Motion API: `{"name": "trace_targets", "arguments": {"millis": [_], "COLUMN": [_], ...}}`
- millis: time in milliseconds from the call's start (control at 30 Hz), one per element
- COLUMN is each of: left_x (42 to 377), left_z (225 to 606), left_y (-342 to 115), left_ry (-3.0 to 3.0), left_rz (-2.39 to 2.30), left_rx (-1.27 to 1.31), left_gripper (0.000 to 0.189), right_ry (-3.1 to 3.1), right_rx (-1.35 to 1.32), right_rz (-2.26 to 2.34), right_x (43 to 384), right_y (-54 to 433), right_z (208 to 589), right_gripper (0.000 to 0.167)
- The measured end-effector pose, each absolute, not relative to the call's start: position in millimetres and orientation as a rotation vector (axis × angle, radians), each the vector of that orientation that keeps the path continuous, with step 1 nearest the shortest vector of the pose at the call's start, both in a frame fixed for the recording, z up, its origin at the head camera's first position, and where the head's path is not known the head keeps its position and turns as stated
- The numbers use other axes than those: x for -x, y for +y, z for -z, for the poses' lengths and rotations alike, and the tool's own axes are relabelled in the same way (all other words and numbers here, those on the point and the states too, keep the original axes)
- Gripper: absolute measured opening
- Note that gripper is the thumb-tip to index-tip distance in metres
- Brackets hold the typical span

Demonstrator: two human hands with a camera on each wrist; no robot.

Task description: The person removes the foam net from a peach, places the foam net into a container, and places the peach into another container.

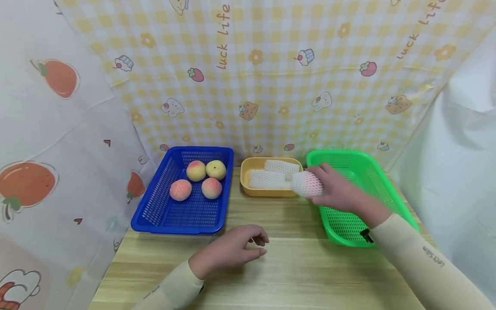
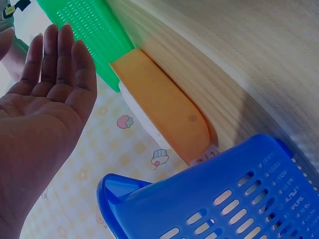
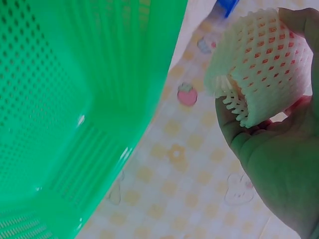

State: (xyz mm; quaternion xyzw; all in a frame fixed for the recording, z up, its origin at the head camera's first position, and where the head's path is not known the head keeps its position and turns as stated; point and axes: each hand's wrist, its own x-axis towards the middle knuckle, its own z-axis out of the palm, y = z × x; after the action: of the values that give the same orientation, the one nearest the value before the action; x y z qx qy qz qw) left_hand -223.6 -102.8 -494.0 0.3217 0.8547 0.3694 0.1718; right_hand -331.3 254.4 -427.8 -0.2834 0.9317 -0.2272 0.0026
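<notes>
In the head view my right hand (image 1: pixel 335 189) grips a peach in a white foam net sleeve (image 1: pixel 306 184), above the left rim of the green basket (image 1: pixel 387 189). The right wrist view shows the netted peach (image 3: pixel 271 64) between thumb and fingers, pink skin showing through the mesh. My left hand (image 1: pixel 238 245) hovers over the table with loosely bent fingers and nothing in it; its palm (image 2: pixel 45 107) faces up in the left wrist view. Several bare peaches (image 1: pixel 181 190) lie in the blue basket (image 1: pixel 186 219). White foam net sleeves (image 1: pixel 267 179) lie in the yellow tray (image 1: pixel 267 193).
The blue basket stands at the left, the yellow tray at the back middle, the green basket at the right. A wooden table (image 1: pixel 290 275) carries them all. Behind hangs a checked cloth (image 1: pixel 255 86), with white cloth on both sides.
</notes>
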Motion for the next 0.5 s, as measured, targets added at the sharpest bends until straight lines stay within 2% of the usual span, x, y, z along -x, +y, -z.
{"name": "trace_targets", "arguments": {"millis": [500], "left_x": [227.2], "left_z": [493.5], "left_y": [-102.2], "left_ry": [2.422], "left_rz": [-1.053], "left_rx": [-0.917], "left_gripper": [0.016], "right_ry": [2.918], "right_rx": [1.041], "right_rz": [0.628], "right_x": [293.2], "right_y": [219.1], "right_z": [447.2], "right_gripper": [0.086]}}
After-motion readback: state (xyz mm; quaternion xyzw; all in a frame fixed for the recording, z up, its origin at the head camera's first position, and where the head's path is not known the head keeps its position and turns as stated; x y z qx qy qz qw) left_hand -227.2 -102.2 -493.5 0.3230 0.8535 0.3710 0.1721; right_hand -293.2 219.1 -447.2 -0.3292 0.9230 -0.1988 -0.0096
